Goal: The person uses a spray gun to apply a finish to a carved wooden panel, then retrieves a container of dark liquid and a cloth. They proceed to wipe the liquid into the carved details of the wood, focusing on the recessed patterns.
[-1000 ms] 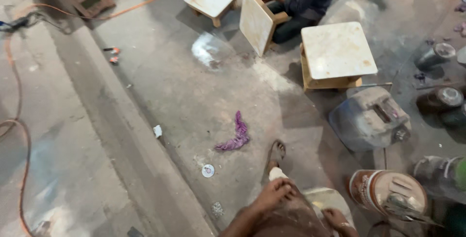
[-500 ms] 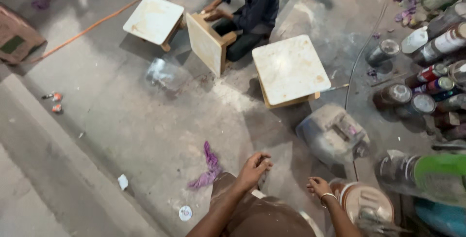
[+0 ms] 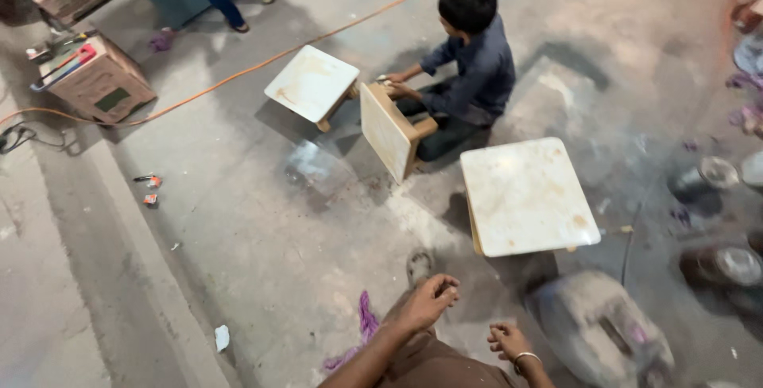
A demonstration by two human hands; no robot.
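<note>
Purple rag [image 3: 366, 314] just beside left hand [image 3: 429, 302]

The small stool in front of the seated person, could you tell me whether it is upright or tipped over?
Tipped: the stool lies on its side, seat board vertical, legs toward the seated person.

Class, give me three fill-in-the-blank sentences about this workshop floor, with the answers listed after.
1. The left hand is curled and holds ____.
2. The right hand wears a ____ at the wrist.
3. The seated person holds a stool tipped on its ____.

Answers: nothing; bangle; side
</note>
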